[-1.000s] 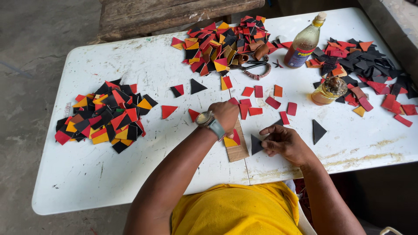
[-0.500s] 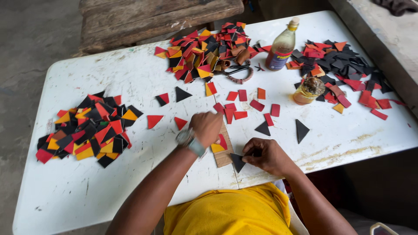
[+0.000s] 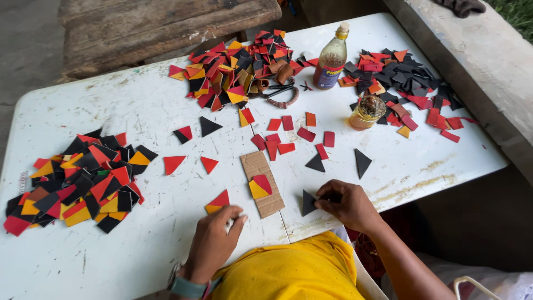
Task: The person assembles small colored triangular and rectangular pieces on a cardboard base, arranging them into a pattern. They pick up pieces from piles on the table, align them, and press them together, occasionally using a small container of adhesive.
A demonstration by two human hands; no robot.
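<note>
Our right hand [image 3: 347,204] pinches a black triangle [image 3: 308,202]; our left hand [image 3: 215,240], fingers loosely curled, touches a red-yellow piece [image 3: 218,202] beside the cardboard [image 3: 261,182].

A white table [image 3: 139,105], scuffed and stained, fills most of the view under soft, even daylight. Beyond its far edge, well away from the hands, stands a weathered wooden bench [image 3: 166,28] on a grey concrete floor [image 3: 28,44]. To the right of the right hand a worn concrete ledge [image 3: 472,61] runs along the table's side, with a strip of grass [image 3: 519,14] past it.
</note>
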